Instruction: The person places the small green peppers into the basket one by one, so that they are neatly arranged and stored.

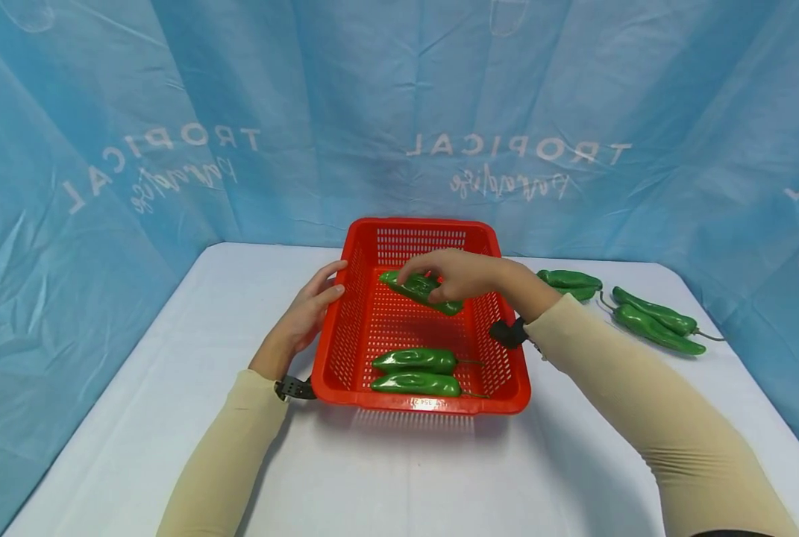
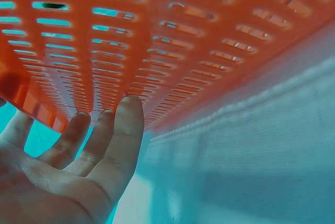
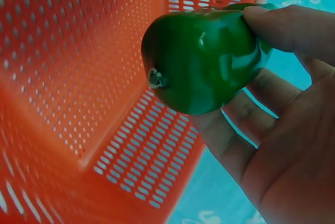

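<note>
A red perforated basket (image 1: 433, 404) stands on the white table. My right hand (image 1: 456, 270) holds a large green pepper (image 1: 409, 287) over the far part of the basket. In the right wrist view the thumb lies on one side of this pepper (image 3: 193, 62) and the fingers curl round the other; its blunt stem end faces the camera. My left hand (image 1: 312, 309) is at the basket's left side, and the left wrist view shows its nearly straight fingers (image 2: 128, 119) against the perforated outer wall. Two more green peppers (image 1: 415, 384) lie side by side at the basket's near end.
On the table to the right of the basket lie several green peppers, one pair (image 1: 661, 328) near the right edge and others (image 1: 570, 280) farther back, partly behind my right forearm. A blue printed curtain (image 1: 372, 112) hangs behind and around the table (image 1: 372, 477).
</note>
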Demonstrator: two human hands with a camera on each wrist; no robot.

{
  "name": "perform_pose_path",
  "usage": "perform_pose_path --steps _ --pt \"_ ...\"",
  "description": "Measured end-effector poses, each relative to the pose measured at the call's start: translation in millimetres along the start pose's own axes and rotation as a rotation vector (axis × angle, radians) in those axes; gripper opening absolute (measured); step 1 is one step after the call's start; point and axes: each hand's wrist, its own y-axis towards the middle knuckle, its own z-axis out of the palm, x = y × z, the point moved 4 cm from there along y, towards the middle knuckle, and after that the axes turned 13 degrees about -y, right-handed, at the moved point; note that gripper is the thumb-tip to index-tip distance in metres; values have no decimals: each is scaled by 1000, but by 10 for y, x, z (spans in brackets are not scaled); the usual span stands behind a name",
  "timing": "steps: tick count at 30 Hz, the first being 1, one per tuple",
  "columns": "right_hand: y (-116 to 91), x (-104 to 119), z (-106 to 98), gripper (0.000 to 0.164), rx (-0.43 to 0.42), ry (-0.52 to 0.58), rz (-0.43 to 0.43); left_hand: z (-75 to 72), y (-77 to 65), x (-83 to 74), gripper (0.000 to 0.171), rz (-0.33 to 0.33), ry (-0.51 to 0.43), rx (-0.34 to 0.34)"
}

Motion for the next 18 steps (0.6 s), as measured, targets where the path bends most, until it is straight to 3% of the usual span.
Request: perform_pose_path --steps 6,18 --pt "105 22 84 50 15 19 -27 1 15 -10 59 3 3 6" --pt "269 -71 353 55 128 86 46 -6 1 5 59 16 18 17"
